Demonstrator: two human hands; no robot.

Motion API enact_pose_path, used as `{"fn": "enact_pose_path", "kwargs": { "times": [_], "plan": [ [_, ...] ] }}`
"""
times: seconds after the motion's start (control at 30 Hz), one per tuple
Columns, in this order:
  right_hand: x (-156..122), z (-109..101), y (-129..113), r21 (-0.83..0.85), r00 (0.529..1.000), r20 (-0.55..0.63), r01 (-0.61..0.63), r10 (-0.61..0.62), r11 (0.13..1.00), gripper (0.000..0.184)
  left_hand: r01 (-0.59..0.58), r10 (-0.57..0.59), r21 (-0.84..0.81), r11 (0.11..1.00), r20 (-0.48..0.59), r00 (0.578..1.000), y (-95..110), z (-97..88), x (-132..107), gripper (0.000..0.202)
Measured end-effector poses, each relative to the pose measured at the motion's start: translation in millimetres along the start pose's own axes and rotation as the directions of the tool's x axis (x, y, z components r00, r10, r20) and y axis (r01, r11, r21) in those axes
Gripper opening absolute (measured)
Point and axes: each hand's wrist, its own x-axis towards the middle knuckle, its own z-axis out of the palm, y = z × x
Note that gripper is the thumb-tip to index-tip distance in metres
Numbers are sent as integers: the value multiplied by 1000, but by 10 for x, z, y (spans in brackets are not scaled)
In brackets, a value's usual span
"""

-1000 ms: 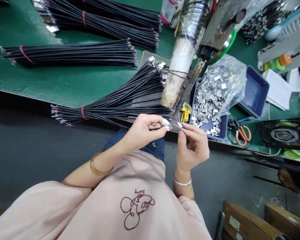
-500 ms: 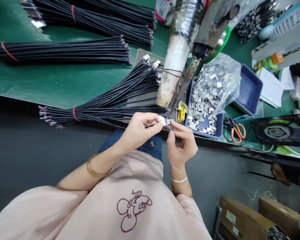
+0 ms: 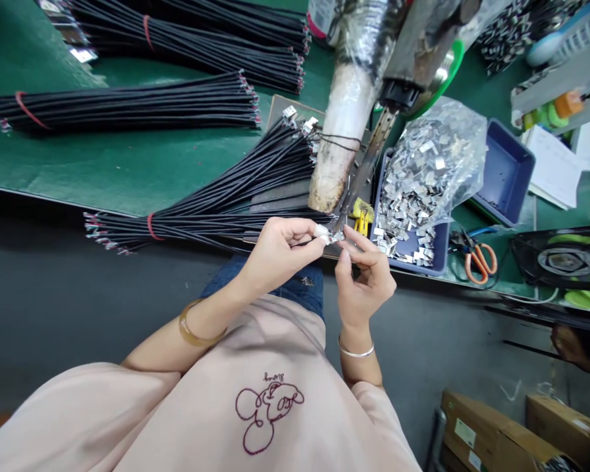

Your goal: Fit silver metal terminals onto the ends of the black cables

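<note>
My left hand, white wrapping on a fingertip, pinches the end of a black cable with a small metal connector at its tip. My right hand is closed, index fingertip beside the connector and thumb below. It appears to pinch a thin solder wire, hard to see now. A soldering iron points down from above, its tip close to the connector. Left of the hands lies a bundle of black cables with a red band. Loose metal connector shells fill a blue tray and plastic bag at right.
A thick wrapped tube hangs beside the iron. More cable bundles lie at the back left. Orange-handled pliers, a yellow clip-like piece, a second blue tray and a black fan are on the green table.
Both hands have shifted slightly, bringing the connector up to the iron's tip. The thin wire by my right fingers shows less plainly. The view has shifted a little.
</note>
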Motion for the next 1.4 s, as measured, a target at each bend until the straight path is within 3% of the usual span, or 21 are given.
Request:
{"fn": "enact_pose_path", "kwargs": {
  "times": [0.2, 0.47, 1.2, 1.4],
  "plan": [
    [6, 5, 20, -100, 992, 26, 126, -124, 987, 10, 16, -16, -11, 1000, 7, 1000, 4, 3, 1, 10],
    [76, 20, -42, -121, 986, 12, 168, -168, 978, 13, -29, 31, 44, 999, -33, 999, 14, 34, 1, 8],
    [114, -8, -101, -195, 990, 12, 142, -142, 970, 14, -112, 120, 166, 980, -39, 992, -8, 59, -24, 13],
    [98, -9, -66, -191, 991, 11, 131, -132, 973, 13, -60, 64, 169, 984, -24, 998, -24, 65, -43, 10]
  ]
}}
